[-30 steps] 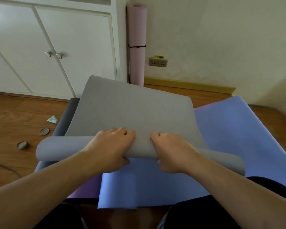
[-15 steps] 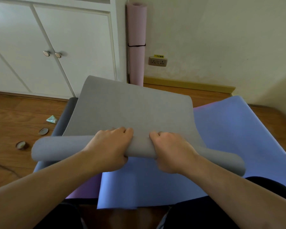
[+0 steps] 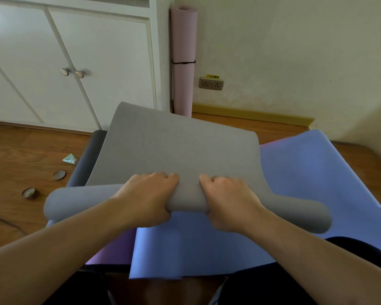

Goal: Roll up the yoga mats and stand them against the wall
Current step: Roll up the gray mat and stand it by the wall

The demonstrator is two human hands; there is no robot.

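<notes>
A grey yoga mat [image 3: 176, 146] lies in front of me, its near end wound into a roll that runs left to right. My left hand [image 3: 147, 199] and my right hand [image 3: 227, 203] grip the middle of that roll side by side, fingers curled over its top. The unrolled part rises away from my hands and bends toward the wall. Under it a blue mat [image 3: 312, 172] lies flat on the floor, and a purple mat [image 3: 112, 249] shows beneath the blue one at the near left. A pink mat [image 3: 183, 60], rolled and tied with a black band, stands upright in the corner.
White cabinet doors [image 3: 75, 62] fill the back left. A wall socket [image 3: 211, 83] sits right of the pink roll. On the wooden floor [image 3: 20, 150] at the left lie two round lids [image 3: 59, 175] and a small green tube [image 3: 70, 159].
The roll has shifted slightly to the left under my hands. My grip is the same.
</notes>
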